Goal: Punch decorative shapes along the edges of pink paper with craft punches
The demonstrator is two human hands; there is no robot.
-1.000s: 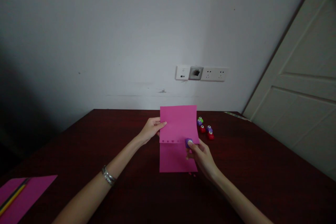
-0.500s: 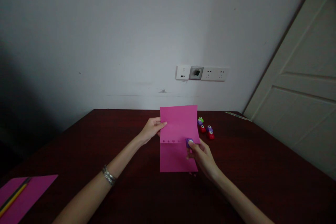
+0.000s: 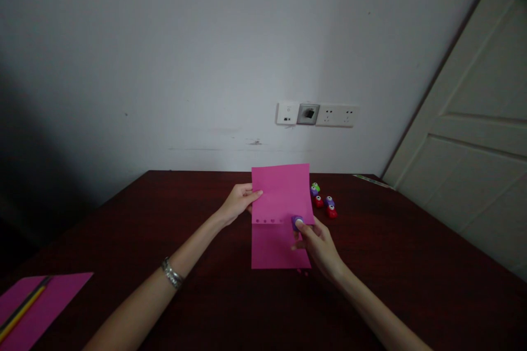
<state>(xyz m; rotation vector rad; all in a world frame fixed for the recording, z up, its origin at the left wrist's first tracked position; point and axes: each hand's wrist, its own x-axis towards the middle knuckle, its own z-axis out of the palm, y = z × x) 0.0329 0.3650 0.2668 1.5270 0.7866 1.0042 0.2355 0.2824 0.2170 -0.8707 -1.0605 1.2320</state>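
Observation:
A pink sheet of paper (image 3: 282, 189) is raised off the table, its near edge showing a row of small punched shapes. My left hand (image 3: 239, 203) pinches its left side, thumb on top. In my right hand (image 3: 319, 241) is a small purple craft punch (image 3: 296, 222), with the thumb on its white button; it sits at the right part of the sheet's near edge. Below lies another pink sheet (image 3: 275, 252), flat on the table, partly covered by the raised one. Tiny pink cut-outs (image 3: 302, 272) are scattered just in front of it.
Several more craft punches, red (image 3: 331, 211), purple and green (image 3: 315, 186), stand right of the paper on the dark wooden table (image 3: 197, 296). At the near left, pencils (image 3: 24, 307) rest on another pink sheet (image 3: 61, 290). A wall with sockets (image 3: 335, 115) rises behind.
Almost nothing differs. Both hands, the raised sheet and the purple craft punch keep their places; the whole view has shifted very slightly.

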